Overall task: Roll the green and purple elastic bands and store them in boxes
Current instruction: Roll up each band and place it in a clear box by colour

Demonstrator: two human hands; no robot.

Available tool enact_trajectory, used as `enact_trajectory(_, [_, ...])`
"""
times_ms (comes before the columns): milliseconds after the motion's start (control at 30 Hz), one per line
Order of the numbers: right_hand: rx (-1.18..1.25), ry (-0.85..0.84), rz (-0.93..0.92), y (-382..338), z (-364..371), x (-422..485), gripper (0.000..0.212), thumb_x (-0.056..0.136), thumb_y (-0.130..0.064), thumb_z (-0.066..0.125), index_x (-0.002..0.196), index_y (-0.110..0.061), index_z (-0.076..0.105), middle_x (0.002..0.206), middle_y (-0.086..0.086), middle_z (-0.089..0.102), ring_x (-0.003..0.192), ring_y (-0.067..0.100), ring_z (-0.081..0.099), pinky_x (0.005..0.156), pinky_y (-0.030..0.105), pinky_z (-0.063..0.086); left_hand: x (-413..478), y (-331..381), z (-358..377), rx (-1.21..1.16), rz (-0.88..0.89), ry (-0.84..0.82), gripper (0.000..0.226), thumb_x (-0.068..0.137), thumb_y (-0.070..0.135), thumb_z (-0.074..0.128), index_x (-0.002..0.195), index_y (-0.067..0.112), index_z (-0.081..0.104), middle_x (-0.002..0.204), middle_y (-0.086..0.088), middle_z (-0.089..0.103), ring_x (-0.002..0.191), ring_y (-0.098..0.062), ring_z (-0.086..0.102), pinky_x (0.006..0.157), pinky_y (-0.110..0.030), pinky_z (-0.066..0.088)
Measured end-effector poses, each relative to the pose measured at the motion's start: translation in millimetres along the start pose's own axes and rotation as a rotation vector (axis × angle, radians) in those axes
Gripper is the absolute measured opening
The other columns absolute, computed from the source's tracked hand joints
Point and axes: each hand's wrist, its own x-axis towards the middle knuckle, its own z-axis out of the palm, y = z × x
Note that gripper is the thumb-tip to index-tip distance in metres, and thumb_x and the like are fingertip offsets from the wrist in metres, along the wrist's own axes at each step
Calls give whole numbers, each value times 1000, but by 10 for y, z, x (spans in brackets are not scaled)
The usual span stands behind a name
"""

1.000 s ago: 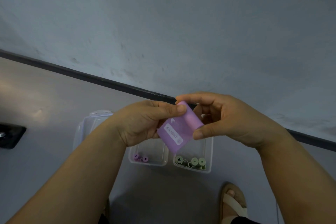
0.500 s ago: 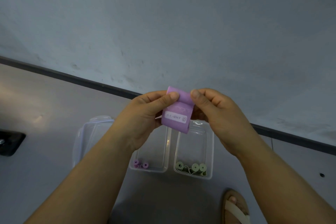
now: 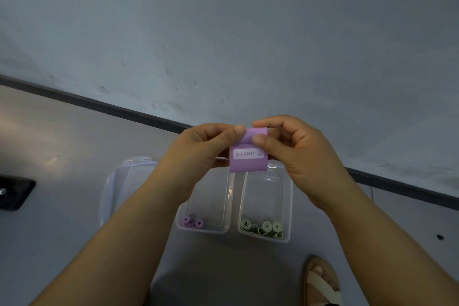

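Observation:
I hold a purple elastic band (image 3: 248, 164) with a white "X-LIGHT" label up in front of me. Its top end is curled into a small roll. My left hand (image 3: 198, 154) pinches the roll's left side, and my right hand (image 3: 298, 156) pinches its right side with thumb and fingers. Below on the floor stand two clear boxes. The left box (image 3: 229, 206) holds two purple rolls (image 3: 192, 221). The right box (image 3: 290, 206) holds three green rolls (image 3: 263, 227), one partly loosened.
A clear lid (image 3: 116, 181) lies left of the boxes. A dark object (image 3: 15, 192) sits at the far left on the floor. My sandalled foot (image 3: 320, 281) is at the bottom right. A dark skirting strip (image 3: 111, 107) runs along the wall.
The band turned from tilted to hanging straight with its label facing me. Both hands shifted their pinch to its top end, which is now curled over.

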Motion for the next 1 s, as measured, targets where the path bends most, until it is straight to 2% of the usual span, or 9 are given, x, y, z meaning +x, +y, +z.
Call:
enact_trajectory(133, [-1, -32, 18, 8, -5, 10, 19, 85, -20, 60, 94, -36, 60, 95, 4, 66, 84, 9, 66, 71, 18, 55, 9, 1, 3, 43, 42, 19, 45, 68, 36, 61, 103, 10, 69, 90, -7, 72, 81, -15, 69, 76, -27, 58])
enact_trajectory(233, [34, -47, 101, -5, 4, 10, 11, 83, -33, 55, 93, -36, 58, 91, -5, 66, 83, 8, 66, 71, 19, 56, 6, 3, 4, 43, 76, 19, 43, 67, 33, 62, 103, 10, 68, 85, -3, 73, 77, -11, 69, 71, -22, 57])
enact_trajectory(333, [35, -48, 138, -2, 10, 10, 23, 75, -47, 49, 91, -33, 60, 90, -8, 65, 85, 10, 64, 76, 25, 56, 7, -5, 5, 58, 98, 28, 40, 66, 31, 63, 101, 14, 68, 83, -1, 74, 76, -10, 70, 71, -22, 58])
enact_trajectory(467, [13, -16, 123, 20, 7, 14, 10, 88, -35, 52, 88, -32, 61, 87, -9, 64, 81, 8, 61, 74, 24, 54, 12, -15, 13, 37, 107, 24, 33, 63, 25, 67, 95, 20, 67, 80, 2, 73, 76, -10, 69, 70, -23, 57])
enact_trajectory(600, [54, -25, 121, 29, -4, 25, 12, 90, -24, 54, 90, -33, 60, 91, -6, 63, 84, 11, 62, 70, 21, 54, 23, -18, 30, -4, 103, 26, 32, 64, 19, 69, 95, 21, 66, 79, 2, 71, 76, -12, 68, 71, -24, 58])
enact_trajectory(733, [78, -41, 107, 26, -19, 22, 15, 90, -20, 54, 95, -34, 59, 97, 0, 63, 85, 13, 65, 70, 19, 55, 14, -18, 28, 25, 23, -1, 43, 63, 36, 65, 103, 19, 65, 87, -4, 71, 78, -15, 67, 76, -29, 57])
enact_trajectory(800, [62, -46, 96, 18, -25, 20, 17, 91, -19, 54, 96, -35, 58, 100, 2, 62, 84, 14, 65, 70, 18, 55, 6, -21, 28, 43, -10, -4, 40, 69, 40, 61, 101, 16, 67, 94, -12, 70, 76, -15, 65, 76, -29, 57])
enact_trajectory(900, [48, -53, 94, 7, -19, 17, 20, 90, -15, 54, 96, -34, 58, 100, 2, 62, 77, 12, 65, 68, 17, 54, 9, -21, 28, 42, -23, 13, 23, 83, 27, 60, 101, 14, 68, 97, -16, 69, 76, -16, 64, 75, -27, 57])
enact_trajectory(1000, [68, -48, 129, 19, -7, 31, 17, 90, -17, 56, 98, -31, 59, 98, 4, 63, 72, 11, 65, 72, 22, 56, 18, -23, 12, 47, -8, 19, 20, 85, 22, 60, 102, 15, 67, 93, -10, 70, 78, -15, 64, 76, -27, 56])
